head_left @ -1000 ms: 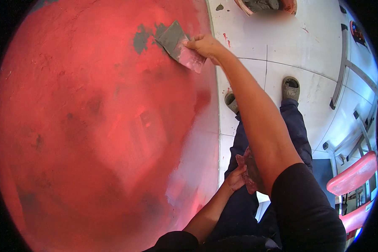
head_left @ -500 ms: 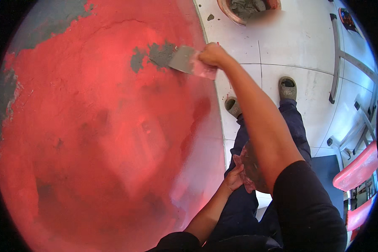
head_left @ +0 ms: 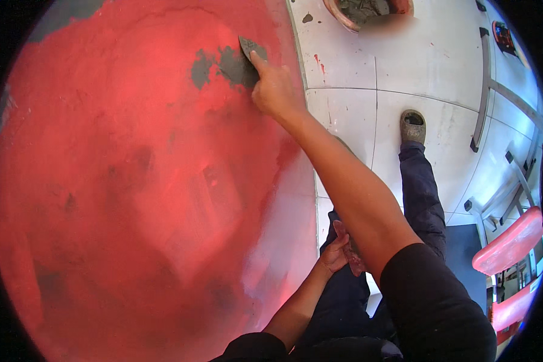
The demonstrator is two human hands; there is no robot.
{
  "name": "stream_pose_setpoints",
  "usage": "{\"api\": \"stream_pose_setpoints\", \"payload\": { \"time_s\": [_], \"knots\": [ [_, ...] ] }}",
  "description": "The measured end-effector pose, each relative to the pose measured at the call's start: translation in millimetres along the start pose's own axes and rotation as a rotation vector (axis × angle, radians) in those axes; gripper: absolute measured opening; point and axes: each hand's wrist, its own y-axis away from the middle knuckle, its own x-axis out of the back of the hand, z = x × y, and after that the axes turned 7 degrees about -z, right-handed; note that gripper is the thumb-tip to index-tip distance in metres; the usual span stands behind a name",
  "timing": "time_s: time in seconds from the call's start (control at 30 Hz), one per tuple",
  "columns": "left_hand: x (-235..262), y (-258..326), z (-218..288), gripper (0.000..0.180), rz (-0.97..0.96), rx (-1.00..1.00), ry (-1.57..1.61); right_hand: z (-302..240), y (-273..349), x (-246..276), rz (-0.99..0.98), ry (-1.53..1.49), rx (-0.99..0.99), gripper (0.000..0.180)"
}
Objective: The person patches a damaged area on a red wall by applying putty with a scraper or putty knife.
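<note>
My right hand grips a flat scraper, its blade seen nearly edge-on and tilted against a large red-painted surface. The forefinger lies along the blade. Just beside the blade is a patch of wet grey plaster, with a smaller lobe to its left. Low in the picture, my left hand is closed on a reddish-edged plate held close to my legs. My right forearm covers most of that plate, so its full shape is hidden.
A reddish-brown bowl of grey plaster stands on white floor tiles at the top. At the right are grey metal legs and a pink chair back. Grey areas border the red surface at upper left.
My right hand has moved left and slightly up along the red surface, turning the scraper from flat-facing to nearly edge-on. My left hand stays put; the plate is now more covered by my forearm.
</note>
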Motion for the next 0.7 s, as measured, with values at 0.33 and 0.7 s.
{"api": "stream_pose_setpoints", "payload": {
  "time_s": [0.33,0.7],
  "knots": [
    [5.4,8.9,11.1,0.050,-0.059,-0.047,-0.058,-27.5,42.5,46.7,-0.464,-0.211,0.061,0.052],
    [7.7,4.8,-0.6,0.054,-0.130,-0.009,0.041,14.5,-19.4,10.2,-0.228,-0.096,-0.084,0.054]
  ]
}}
